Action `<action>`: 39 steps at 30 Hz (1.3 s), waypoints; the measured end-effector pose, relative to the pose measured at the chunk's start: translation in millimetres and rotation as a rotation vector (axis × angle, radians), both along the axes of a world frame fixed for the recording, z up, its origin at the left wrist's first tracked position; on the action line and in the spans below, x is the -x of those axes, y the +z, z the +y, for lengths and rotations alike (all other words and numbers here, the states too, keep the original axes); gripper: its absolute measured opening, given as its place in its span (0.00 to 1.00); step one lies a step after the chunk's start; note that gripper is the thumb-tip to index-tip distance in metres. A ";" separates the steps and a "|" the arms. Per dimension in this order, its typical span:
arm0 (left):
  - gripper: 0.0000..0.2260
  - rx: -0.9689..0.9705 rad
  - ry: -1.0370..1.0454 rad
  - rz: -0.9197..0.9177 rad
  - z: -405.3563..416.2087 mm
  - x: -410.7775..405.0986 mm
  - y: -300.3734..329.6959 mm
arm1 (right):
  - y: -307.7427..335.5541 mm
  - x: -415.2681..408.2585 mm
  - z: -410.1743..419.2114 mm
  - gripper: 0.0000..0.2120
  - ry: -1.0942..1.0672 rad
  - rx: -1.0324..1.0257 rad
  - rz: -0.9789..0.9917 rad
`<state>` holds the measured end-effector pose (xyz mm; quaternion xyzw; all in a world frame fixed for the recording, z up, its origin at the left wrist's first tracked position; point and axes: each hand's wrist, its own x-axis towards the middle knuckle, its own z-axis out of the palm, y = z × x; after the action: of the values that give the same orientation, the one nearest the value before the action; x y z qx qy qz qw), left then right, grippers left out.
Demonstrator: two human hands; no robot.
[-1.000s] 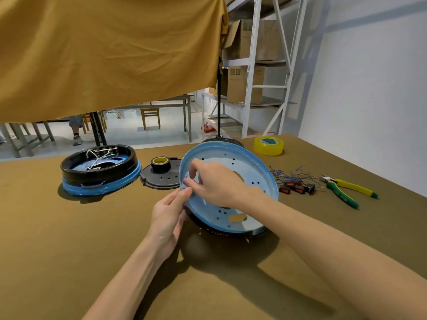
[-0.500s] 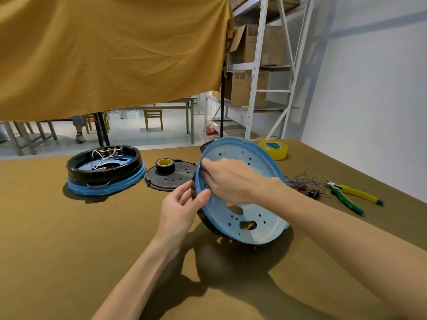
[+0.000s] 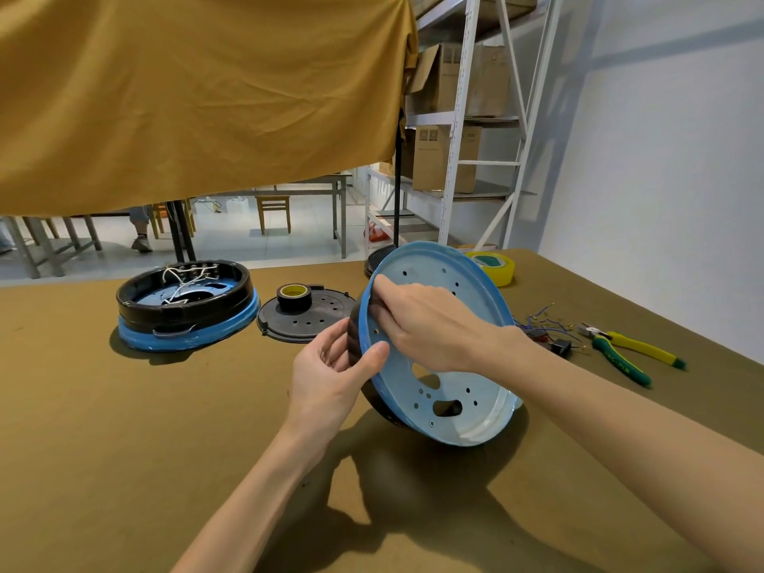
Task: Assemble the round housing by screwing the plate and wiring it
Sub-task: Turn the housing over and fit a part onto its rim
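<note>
The round black housing with its pale blue perforated plate stands tilted on its lower edge on the brown table, so it could roll or drop flat if either grip loosens. The left hand pinches the rim, thumb on the blue face. The right hand curls over the upper edge. The plate shows many small holes and 2 larger cut-outs

Right hand covers the mid part of the blue plate; its fingertips are hidden behind the rim. Black housing mostly hidden behind plate. Small parts among the wires too tiny to ID.
</note>
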<state>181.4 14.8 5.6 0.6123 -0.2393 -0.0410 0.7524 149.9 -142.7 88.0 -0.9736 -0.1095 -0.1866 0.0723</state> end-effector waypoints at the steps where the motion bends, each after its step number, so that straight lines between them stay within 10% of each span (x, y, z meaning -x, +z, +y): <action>1: 0.27 0.001 -0.001 -0.001 0.4 0.2 0.3 | -0.6 0.4 0.0 0.08 0.004 -0.021 -0.007; 33: 0.31 -0.012 -0.001 -0.156 -10.6 25.6 16.5 | 12.2 29.5 -22.2 0.11 0.073 -0.180 -0.043; 39: 0.38 -0.011 0.014 -0.185 -16.3 32.2 21.1 | 13.8 39.0 -32.6 0.05 0.175 -0.492 0.005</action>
<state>149.2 -1.6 26.7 0.6192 -0.3033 0.0196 0.7240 110.9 -175.4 101.8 -0.9141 -0.1446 -0.1981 0.3230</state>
